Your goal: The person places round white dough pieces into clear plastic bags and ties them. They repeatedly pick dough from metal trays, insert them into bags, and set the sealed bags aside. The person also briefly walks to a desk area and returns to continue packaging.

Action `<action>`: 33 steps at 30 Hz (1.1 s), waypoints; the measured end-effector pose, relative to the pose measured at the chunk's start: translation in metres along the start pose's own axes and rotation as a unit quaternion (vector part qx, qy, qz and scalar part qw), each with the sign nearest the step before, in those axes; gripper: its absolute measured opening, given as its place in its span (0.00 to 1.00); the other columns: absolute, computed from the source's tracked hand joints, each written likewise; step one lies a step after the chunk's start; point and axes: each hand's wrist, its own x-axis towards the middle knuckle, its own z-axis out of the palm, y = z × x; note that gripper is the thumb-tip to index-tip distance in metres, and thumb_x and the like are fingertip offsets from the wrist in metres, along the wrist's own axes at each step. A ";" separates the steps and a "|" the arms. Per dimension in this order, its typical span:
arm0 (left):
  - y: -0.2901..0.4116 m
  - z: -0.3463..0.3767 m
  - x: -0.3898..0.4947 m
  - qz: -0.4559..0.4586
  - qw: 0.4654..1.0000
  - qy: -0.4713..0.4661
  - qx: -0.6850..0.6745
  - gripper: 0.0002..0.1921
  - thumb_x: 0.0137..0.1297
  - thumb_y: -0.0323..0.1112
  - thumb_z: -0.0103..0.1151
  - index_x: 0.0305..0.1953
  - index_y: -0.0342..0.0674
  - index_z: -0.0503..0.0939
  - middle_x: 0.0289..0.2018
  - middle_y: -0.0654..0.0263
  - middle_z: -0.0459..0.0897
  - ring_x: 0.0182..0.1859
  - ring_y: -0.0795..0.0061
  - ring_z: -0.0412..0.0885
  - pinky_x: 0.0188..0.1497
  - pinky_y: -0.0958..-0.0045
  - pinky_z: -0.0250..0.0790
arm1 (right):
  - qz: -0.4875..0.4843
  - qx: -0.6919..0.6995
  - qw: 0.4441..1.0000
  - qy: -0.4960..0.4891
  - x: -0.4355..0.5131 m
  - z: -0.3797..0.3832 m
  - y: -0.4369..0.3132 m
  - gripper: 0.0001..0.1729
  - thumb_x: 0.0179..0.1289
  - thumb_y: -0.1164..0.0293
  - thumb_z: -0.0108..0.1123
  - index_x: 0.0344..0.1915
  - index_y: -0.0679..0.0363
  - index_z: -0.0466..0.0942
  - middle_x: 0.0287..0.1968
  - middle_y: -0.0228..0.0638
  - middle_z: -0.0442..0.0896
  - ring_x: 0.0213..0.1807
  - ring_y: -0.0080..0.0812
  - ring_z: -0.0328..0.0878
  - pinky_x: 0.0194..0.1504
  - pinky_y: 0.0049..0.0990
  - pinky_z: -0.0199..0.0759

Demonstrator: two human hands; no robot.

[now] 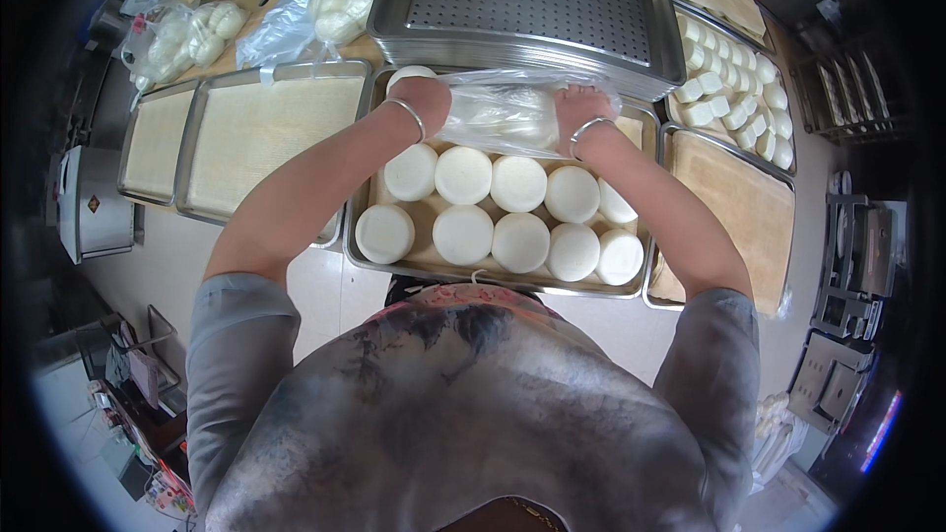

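Observation:
A clear plastic bag (502, 114) stretches sideways between my two hands, above the far part of a metal tray (497, 277). My left hand (427, 105) is closed at the bag's left end, its fingertips hidden from me. At the other end, the curled fingers of my right hand (582, 112) grip the plastic. Just beyond my left hand, one round white bun (412, 74) shows in part. Below the bag, round flat-topped white buns (519, 183) sit in two rows on the tray's tan liner. Some lie partly under my right forearm.
Stacked perforated metal trays (528, 0) rise directly behind the bag. Lined trays flank mine on the left (273, 137) and right (728, 214). Smaller cut white buns (728, 81) fill a tray at the back right. Bagged white buns (344, 4) lie at the back left.

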 end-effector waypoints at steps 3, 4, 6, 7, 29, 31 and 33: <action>-0.001 0.013 0.010 -0.055 0.998 -0.008 0.023 0.12 0.49 0.33 0.62 0.37 0.41 0.81 0.34 0.59 0.84 0.37 0.64 0.83 0.37 0.65 0.75 | 0.013 -0.065 0.998 -0.008 0.004 0.001 -0.011 0.43 0.48 0.60 0.65 0.62 0.64 0.60 0.63 0.44 0.65 0.64 0.39 0.63 0.59 0.44 0.59; 0.000 0.014 0.010 -0.059 0.998 -0.014 0.026 0.12 0.50 0.33 0.61 0.38 0.41 0.81 0.34 0.59 0.84 0.38 0.64 0.83 0.37 0.65 0.75 | 0.024 -0.087 0.996 0.001 0.004 0.001 -0.013 0.44 0.48 0.60 0.65 0.63 0.64 0.59 0.63 0.43 0.65 0.64 0.38 0.63 0.59 0.46 0.59; 0.003 0.014 0.009 -0.069 0.997 -0.013 0.035 0.12 0.52 0.33 0.60 0.40 0.42 0.81 0.35 0.60 0.84 0.39 0.65 0.83 0.38 0.66 0.75 | 0.031 -0.080 0.996 -0.010 0.005 0.001 -0.014 0.48 0.46 0.60 0.66 0.65 0.65 0.55 0.64 0.44 0.64 0.64 0.39 0.63 0.60 0.44 0.58; 0.005 0.013 0.008 -0.076 0.996 -0.005 0.041 0.11 0.53 0.33 0.59 0.40 0.42 0.81 0.36 0.60 0.84 0.39 0.66 0.83 0.38 0.66 0.75 | 0.027 -0.051 0.998 -0.029 0.006 0.001 -0.014 0.51 0.43 0.61 0.68 0.65 0.67 0.54 0.64 0.47 0.63 0.64 0.40 0.63 0.61 0.39 0.58; -0.002 0.075 0.037 -0.060 0.986 -0.053 -0.145 0.39 0.52 0.47 0.63 0.59 0.28 0.61 0.36 0.50 0.82 0.41 0.61 0.82 0.45 0.67 0.73 | -0.008 0.285 0.955 0.080 0.039 0.076 -0.010 0.48 0.47 0.55 0.67 0.63 0.69 0.58 0.49 0.48 0.78 0.55 0.40 0.74 0.54 0.28 0.69; -0.009 0.078 0.047 -0.060 0.933 -0.110 -0.336 0.43 0.52 0.55 0.63 0.61 0.29 0.58 0.44 0.50 0.79 0.46 0.63 0.80 0.47 0.66 0.73 | 0.005 0.517 0.856 -0.005 0.048 0.090 -0.005 0.52 0.47 0.51 0.67 0.65 0.66 0.54 0.57 0.49 0.71 0.58 0.41 0.70 0.56 0.34 0.66; -0.011 0.084 0.053 -0.108 0.829 -0.148 -0.528 0.46 0.53 0.60 0.61 0.62 0.31 0.55 0.50 0.51 0.75 0.49 0.63 0.79 0.49 0.63 0.73 | 0.049 0.659 0.745 -0.089 0.055 0.101 -0.004 0.53 0.48 0.49 0.67 0.66 0.65 0.52 0.61 0.49 0.67 0.61 0.41 0.66 0.58 0.37 0.63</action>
